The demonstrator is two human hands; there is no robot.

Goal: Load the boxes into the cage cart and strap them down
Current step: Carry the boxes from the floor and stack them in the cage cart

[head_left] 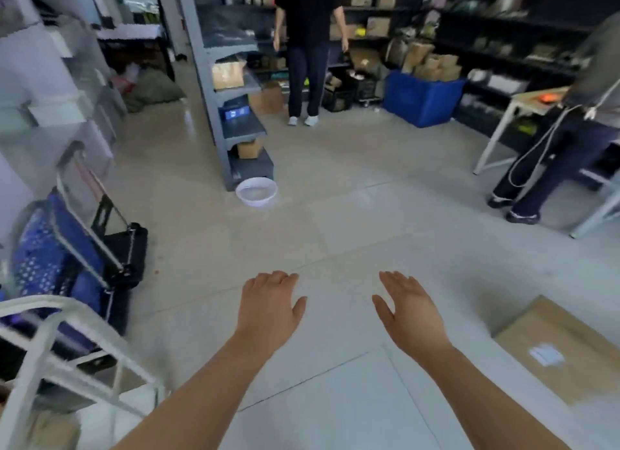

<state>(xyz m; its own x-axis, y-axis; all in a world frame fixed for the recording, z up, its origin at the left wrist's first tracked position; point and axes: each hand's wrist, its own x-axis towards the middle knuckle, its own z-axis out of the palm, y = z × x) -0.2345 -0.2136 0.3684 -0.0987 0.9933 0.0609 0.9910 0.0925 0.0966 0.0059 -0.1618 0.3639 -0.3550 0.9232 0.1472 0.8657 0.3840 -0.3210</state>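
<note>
Hovering over floor [335,234], both hands held nothing. Left fingers [278,276] were straight and close together, thumb splayed to the right. Right fingers [396,278] were the same, thumb splayed to the left. Left hand [268,302] and right hand [407,305] were palm-down, side by side with a gap between them. Bare forearms came in from the bottom edge.

1 box [563,349] lay flat on the floor at lower right, well right of the right hand and untouched. It had a white label [547,355] on top.

Cart [43,342] was at lower left: white tube frame, blurred, just left of the left forearm. I could not tell what sat inside it.

Further left, a blue trolley [67,248] with a black base plate stood near the wall.

Mid floor: a white basin [256,191] touched the foot of a grey shelf unit [235,114]. The unit's shelves carried cardboard cartons.

Beyond the unit, 1 person [308,46] in dark clothes and white shoes stood facing dark wall racks stacked with cartons. A blue bin [422,97] holding brown packs stood on the floor to that person's right.

Right edge: a 2nd person [570,130] stood at a white-legged table [523,107], with a white cord hanging down in front of the legs.
</note>
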